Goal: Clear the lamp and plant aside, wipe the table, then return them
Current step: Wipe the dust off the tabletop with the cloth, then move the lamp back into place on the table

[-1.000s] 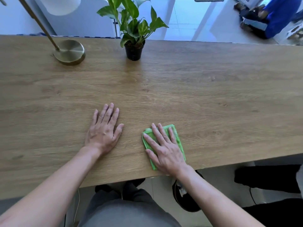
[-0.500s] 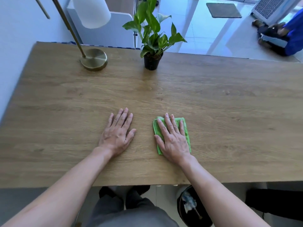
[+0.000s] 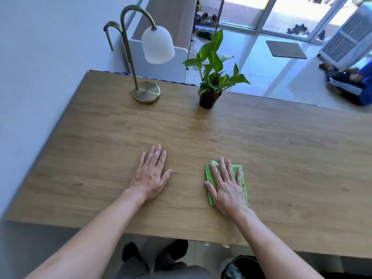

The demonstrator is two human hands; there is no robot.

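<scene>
A brass lamp with a white shade stands at the far left of the wooden table. A small potted plant in a black pot stands to its right, near the far edge. My left hand lies flat on the bare wood, fingers straight. My right hand lies flat on a folded green cloth, which sits near the front edge of the table.
A wall runs along the table's left side. A white cabinet stands behind the lamp. Under the front edge is a black bin. A person in blue sits on the floor at the far right, beside a white appliance.
The view has tilted up, so the whole lamp and plant now show. My hands stay flat on the table, the right one still on the cloth.
</scene>
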